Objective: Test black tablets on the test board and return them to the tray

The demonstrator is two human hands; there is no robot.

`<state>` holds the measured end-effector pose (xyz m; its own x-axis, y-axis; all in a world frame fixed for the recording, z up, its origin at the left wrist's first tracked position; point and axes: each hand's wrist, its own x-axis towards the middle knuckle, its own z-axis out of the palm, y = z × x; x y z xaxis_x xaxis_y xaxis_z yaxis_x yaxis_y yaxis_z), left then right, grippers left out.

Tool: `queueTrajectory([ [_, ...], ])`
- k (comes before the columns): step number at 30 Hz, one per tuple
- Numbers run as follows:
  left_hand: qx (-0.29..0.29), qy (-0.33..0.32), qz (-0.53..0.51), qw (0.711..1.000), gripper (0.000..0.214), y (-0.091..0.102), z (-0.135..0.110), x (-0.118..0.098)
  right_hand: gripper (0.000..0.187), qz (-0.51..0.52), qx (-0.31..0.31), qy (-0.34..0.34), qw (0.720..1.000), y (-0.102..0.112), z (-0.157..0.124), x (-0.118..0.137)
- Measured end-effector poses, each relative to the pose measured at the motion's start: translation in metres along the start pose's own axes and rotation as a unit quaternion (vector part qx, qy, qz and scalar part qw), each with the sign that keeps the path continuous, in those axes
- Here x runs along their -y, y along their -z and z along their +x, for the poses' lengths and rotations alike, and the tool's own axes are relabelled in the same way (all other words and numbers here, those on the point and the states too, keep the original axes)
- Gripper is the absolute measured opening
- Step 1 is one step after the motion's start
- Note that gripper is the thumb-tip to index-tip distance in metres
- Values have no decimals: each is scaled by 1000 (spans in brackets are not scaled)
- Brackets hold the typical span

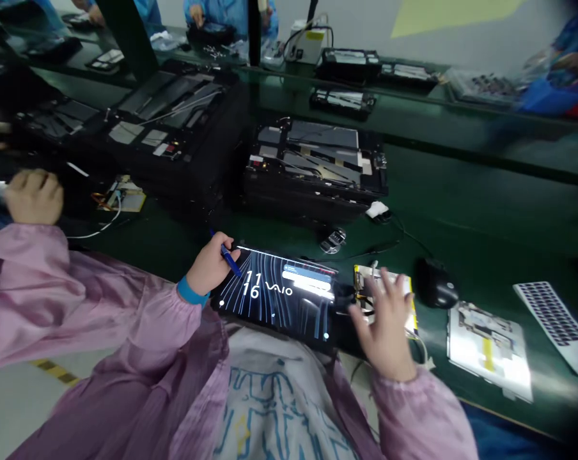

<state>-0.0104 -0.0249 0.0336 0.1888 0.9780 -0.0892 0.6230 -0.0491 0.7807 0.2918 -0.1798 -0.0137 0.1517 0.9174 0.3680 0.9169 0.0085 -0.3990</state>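
A lit tablet [289,300] showing "VAIO" lies at the near edge of the green bench. My left hand [211,263] rests at the tablet's left end, fingers closed round a blue pen [229,257] whose tip is at the screen's corner. My right hand [387,322] hovers open, fingers spread, over a small yellow-and-white circuit board [366,281] just right of the tablet. Both arms wear pink sleeves.
Behind the tablet stand stacks of opened black tablet chassis [318,163], [169,121]. A black mouse [435,284], a white panel [490,348] and a keyboard [555,319] lie to the right. A co-worker's fist [32,195] in a pink sleeve is at far left. People in blue work across the bench.
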Motion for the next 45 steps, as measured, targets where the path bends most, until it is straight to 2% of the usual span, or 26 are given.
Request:
queueTrajectory([
  [2,-7,-3,-17,1000,20,-2,0,1,44,14,71,147,986,-2,-6,44],
  [3,-11,-3,-24,1000,19,-3,0,1,39,24,120,202,972,-4,-7,62],
  [4,-14,-1,-31,999,19,-4,-1,0,37,23,159,228,960,-6,-7,74],
  [6,-18,3,-41,999,18,-5,-1,-2,43,-1,183,206,961,-12,1,81],
  [9,-16,-3,-61,998,20,-6,-2,-7,71,-46,99,67,992,-15,18,64],
  [11,-10,-5,-94,996,21,-7,0,-9,85,-34,63,26,997,-12,25,53],
  [13,1,10,-131,991,22,-9,2,-11,87,-5,88,65,994,-4,25,55],
  [14,4,22,-147,989,22,-10,3,-11,82,8,114,103,988,-1,22,60],
  [16,5,45,-173,984,23,-12,5,-12,63,24,163,176,971,4,13,75],
  [18,2,50,-200,979,23,-13,6,-13,46,35,192,213,957,5,5,89],
  [21,-7,31,-235,972,23,-17,9,-13,41,21,201,201,958,-2,4,95],
  [25,-16,15,-267,963,23,-24,15,-8,73,-51,121,93,987,-10,14,87],
  [27,-5,10,-283,959,24,-26,19,-5,83,-48,96,81,991,-10,17,85],
  [33,19,-14,-316,949,28,-28,20,1,62,-14,182,196,964,-12,8,107],
  [37,22,-11,-349,937,31,-29,19,6,58,-4,189,216,958,-19,7,118],
  [45,33,1,-403,915,34,-32,20,12,29,18,174,243,954,-19,6,121],
])
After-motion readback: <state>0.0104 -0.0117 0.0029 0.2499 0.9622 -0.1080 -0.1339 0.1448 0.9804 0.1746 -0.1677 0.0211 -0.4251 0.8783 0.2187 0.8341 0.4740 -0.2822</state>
